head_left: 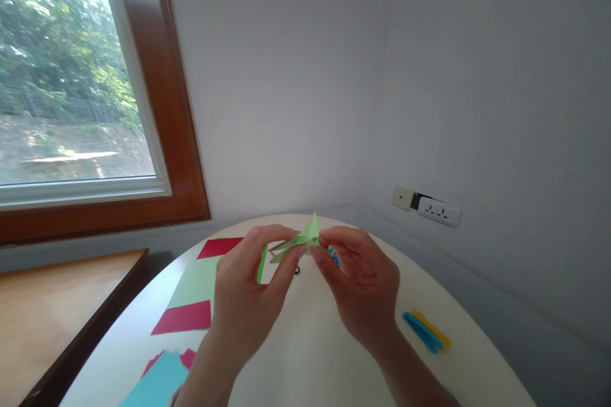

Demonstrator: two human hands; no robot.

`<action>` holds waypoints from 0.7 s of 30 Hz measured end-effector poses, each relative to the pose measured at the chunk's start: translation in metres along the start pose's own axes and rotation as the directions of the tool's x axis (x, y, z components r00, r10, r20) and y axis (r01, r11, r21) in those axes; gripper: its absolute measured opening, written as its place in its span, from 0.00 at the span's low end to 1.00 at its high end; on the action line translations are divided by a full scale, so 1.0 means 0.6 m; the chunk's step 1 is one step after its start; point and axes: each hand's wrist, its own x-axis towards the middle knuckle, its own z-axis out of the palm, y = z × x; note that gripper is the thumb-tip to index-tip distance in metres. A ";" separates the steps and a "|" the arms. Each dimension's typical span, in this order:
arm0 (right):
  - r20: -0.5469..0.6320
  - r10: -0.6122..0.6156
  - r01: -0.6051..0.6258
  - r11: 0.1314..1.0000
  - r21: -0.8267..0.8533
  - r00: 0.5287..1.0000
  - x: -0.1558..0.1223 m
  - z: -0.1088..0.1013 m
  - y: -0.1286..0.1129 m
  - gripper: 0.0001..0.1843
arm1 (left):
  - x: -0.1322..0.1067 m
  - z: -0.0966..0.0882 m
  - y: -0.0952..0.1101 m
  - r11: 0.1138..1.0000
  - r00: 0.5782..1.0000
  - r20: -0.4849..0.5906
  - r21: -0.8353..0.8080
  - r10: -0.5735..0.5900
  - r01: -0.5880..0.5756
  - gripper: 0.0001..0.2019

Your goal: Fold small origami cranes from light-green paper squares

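Observation:
A folded piece of light green paper (pixel 309 233) with a pointed tip facing up is held above the table between both hands. My left hand (pixel 255 286) pinches its left side between thumb and forefinger, where two flaps stick out. On the other side, my right hand (pixel 360 273) grips the right part, its thumb and fingertips close to the middle folds. Behind the hands lies a small dark ring shape (pixel 297 269), perhaps a scissor handle, partly hidden. Something blue and patterned (pixel 334 257) shows in part behind my right fingers.
The round white table (pixel 324 350) carries green and red paper sheets (pixel 184 317) at left and blue paper (pixel 157 381) at near left. Blue and yellow strips (pixel 427 331) lie at right. A wooden surface (pixel 62 311), window and wall socket (pixel 439 210) surround it.

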 end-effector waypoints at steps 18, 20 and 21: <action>0.019 -0.008 0.008 1.000 0.010 1.000 0.000 -0.001 0.000 0.11 | 0.005 -0.001 -0.006 0.999 0.999 -0.023 -0.025 -0.040 0.039 0.08; 0.021 -0.006 0.005 1.000 0.015 1.000 0.000 0.000 -0.001 0.11 | 0.005 -0.001 -0.006 0.999 0.999 -0.027 -0.018 -0.027 0.026 0.08; 0.023 -0.004 0.004 1.000 0.015 1.000 0.000 0.000 -0.002 0.11 | 0.006 -0.001 -0.006 1.000 0.999 -0.029 -0.013 -0.020 0.019 0.08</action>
